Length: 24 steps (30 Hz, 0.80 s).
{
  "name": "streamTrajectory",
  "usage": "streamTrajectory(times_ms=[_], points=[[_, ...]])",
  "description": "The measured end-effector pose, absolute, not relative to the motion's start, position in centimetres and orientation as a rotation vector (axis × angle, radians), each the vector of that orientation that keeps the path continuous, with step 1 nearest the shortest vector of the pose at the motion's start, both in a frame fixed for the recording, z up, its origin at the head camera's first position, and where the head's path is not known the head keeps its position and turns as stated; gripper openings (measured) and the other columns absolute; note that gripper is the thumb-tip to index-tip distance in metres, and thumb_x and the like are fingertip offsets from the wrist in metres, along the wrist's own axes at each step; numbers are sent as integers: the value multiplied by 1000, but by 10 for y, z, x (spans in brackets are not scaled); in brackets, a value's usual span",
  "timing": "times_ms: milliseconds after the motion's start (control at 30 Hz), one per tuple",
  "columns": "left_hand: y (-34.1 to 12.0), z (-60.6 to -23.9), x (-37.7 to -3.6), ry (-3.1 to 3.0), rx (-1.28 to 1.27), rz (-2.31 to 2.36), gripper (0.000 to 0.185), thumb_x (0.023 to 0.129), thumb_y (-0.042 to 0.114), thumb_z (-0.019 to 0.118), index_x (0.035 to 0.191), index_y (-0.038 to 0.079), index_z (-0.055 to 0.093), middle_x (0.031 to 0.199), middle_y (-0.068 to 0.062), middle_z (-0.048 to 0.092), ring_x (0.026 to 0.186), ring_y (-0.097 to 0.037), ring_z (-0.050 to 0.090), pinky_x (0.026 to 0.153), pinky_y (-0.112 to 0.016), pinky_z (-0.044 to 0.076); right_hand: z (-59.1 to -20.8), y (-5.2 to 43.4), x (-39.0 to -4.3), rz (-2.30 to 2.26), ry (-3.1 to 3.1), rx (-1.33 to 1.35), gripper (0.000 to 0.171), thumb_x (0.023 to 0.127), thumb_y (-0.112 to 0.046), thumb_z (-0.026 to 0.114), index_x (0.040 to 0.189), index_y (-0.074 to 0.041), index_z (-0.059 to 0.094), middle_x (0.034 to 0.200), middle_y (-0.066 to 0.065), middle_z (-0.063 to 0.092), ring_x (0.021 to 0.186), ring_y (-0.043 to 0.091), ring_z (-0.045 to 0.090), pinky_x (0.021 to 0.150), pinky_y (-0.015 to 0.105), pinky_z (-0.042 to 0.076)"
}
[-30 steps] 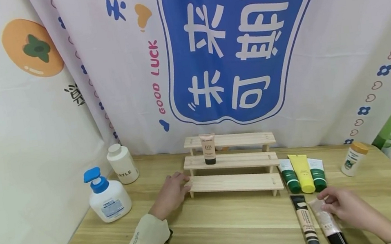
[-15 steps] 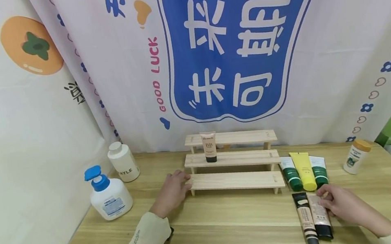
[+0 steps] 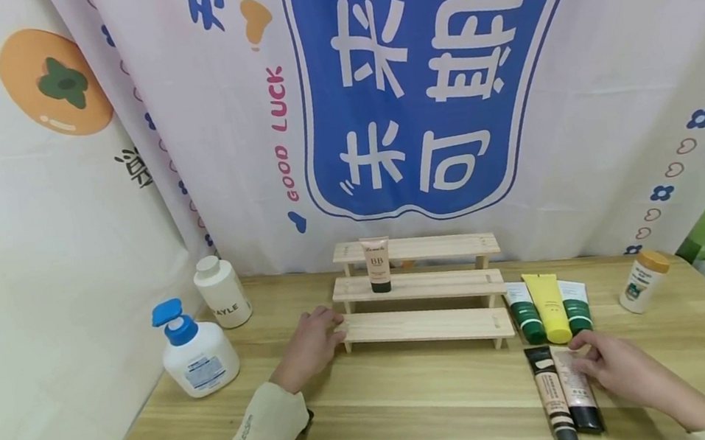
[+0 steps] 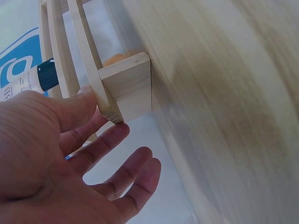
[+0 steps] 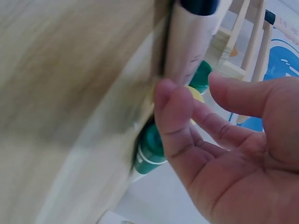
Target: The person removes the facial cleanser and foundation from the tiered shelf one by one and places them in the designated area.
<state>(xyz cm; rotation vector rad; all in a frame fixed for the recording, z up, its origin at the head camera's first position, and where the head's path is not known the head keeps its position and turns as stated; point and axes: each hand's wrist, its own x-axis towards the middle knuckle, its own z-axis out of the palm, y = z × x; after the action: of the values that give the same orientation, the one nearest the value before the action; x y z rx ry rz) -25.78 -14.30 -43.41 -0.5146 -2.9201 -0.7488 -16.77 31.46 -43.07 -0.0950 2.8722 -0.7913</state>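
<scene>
On the worktop, front right: pink tube, flat, beside the dark tube.
Tube axis: runs away from the person, black cap nearest them.
Right hand: nearer, fingertips touching the tube's far end, relaxed.
Left hand: released, resting against the wooden rack.

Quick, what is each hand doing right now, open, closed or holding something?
Left hand: open, straight fingers touching the end of the wooden rack.
Right hand: open, fingertips resting on the beige tube, not gripping it.
</scene>
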Motion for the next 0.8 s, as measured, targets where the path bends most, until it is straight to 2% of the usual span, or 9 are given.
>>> streamTrajectory(times_ms=[267, 467, 633, 800], points=[[-144, -434, -256, -2922, -507, -746, 25, 92, 18, 64, 114, 8, 63, 111, -3, 57, 95, -24, 48, 80, -37, 44, -406, 299, -161, -785, 2973, -204, 27, 89, -17, 67, 107, 2, 60, 74, 0, 56, 64, 14, 50, 53, 28, 44], [-145, -434, -256, -2924, -504, -748, 25, 92, 18, 64, 115, 8, 63, 112, -3, 57, 97, -25, 48, 81, -37, 44, -384, 274, -168, -820, 3051, -335, 20, 89, -16, 67, 104, -3, 64, 76, -3, 59, 67, 10, 53, 56, 25, 46], [-145, -434, -257, -2928, -506, -753, 25, 92, 19, 64, 115, 9, 63, 113, -3, 57, 97, -26, 47, 81, -37, 44, -373, 251, -180, -901, 3200, -620, 10, 87, -9, 69, 96, -10, 66, 79, -9, 58, 70, 6, 54, 58, 23, 47], [-144, -434, -257, -2933, -510, -746, 25, 92, 19, 64, 115, 9, 63, 112, -3, 57, 97, -25, 47, 81, -37, 44, -367, 231, -198, -980, 3239, -852, 13, 85, -5, 70, 94, -12, 65, 81, -9, 58, 70, 5, 55, 57, 23, 48]])
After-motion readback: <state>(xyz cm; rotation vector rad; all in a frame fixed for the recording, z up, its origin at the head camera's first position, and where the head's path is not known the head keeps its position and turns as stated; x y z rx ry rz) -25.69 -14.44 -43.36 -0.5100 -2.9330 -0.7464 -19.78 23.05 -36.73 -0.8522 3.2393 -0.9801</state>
